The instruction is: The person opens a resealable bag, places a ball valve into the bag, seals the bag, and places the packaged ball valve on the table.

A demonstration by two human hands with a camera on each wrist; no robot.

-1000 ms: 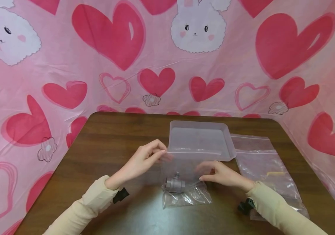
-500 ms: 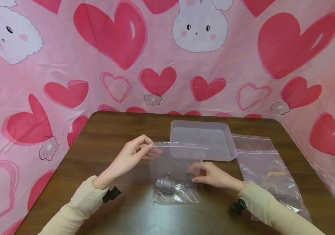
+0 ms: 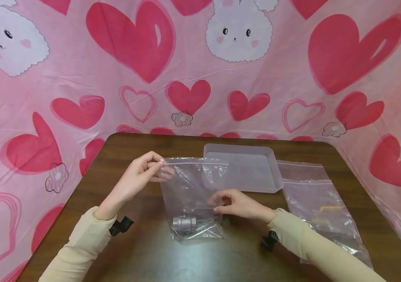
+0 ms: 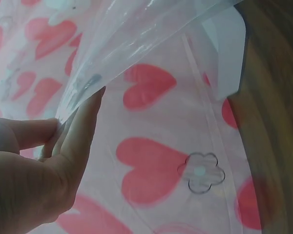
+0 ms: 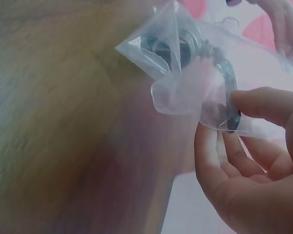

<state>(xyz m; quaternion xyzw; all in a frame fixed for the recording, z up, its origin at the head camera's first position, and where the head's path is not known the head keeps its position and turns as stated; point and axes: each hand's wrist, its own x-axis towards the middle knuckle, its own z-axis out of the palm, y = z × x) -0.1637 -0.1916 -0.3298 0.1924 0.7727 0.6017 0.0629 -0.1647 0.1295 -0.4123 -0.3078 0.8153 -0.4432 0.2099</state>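
A clear zip-top bag [image 3: 189, 184] stands roughly upright above the table, with a metal ball valve [image 3: 184, 223] low inside it. My left hand [image 3: 135, 176] pinches the bag's upper left corner between thumb and fingers. At the bag's right side, my right hand [image 3: 237, 204] grips the valve's lever through the plastic. In the right wrist view the thumb presses on the dark lever [image 5: 228, 85], with the fingers behind the bag. The left wrist view shows the bag's plastic [image 4: 117, 44] stretched away from the pinching fingertips.
A shallow translucent tray [image 3: 277, 172] stands behind the bag on the brown wooden table [image 3: 144, 250]. To the right lies another zip-top bag [image 3: 313, 199] with something yellowish in it. A pink cloth [image 3: 193, 51] with hearts and rabbits hangs around the table.
Both hands have moved left with the bag and valve. The left hand has risen, drawing the bag's top edge up, and the bag now stands taller.
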